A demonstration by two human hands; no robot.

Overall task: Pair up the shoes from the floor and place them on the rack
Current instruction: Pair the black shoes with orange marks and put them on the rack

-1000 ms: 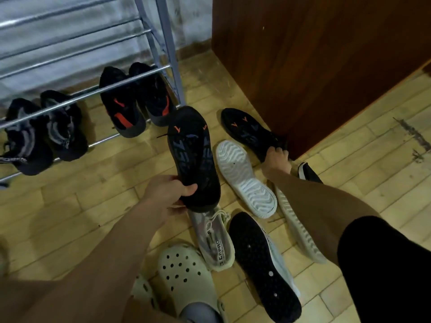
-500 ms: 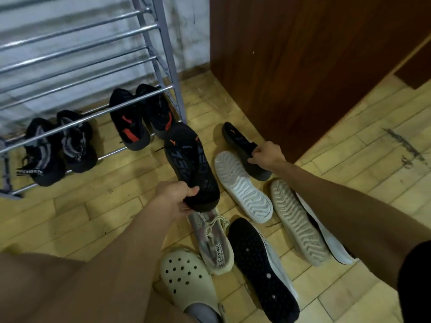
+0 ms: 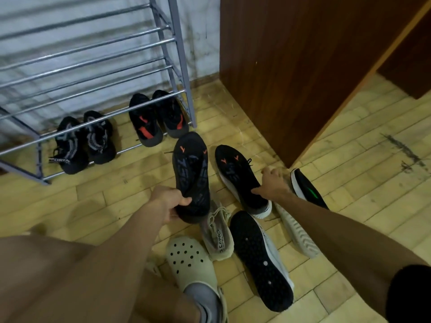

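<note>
My left hand [image 3: 166,203] is shut on the heel of a black shoe [image 3: 191,173], held sole-up with orange marks near the toe. Beside it on the right, my right hand [image 3: 274,185] grips the heel end of the matching black shoe [image 3: 238,173], also sole-up and tilted over the floor pile. The metal shoe rack [image 3: 93,66] stands at the upper left. Its bottom shelf holds a black-and-grey pair [image 3: 84,141] and a black-and-red pair [image 3: 158,117]; the upper bars are bare.
On the wooden floor lie a beige laced sneaker [image 3: 217,231], a black-soled pale shoe [image 3: 261,259], a white-soled shoe [image 3: 296,231] and a black shoe with a green mark [image 3: 307,190]. A cream clog [image 3: 186,257] is on a foot. A dark wooden cabinet [image 3: 291,66] stands right of the rack.
My right hand has picked up the second black shoe and turned it sole-up beside the first. The white-soled shoe under it is now covered. My left hand keeps its shoe.
</note>
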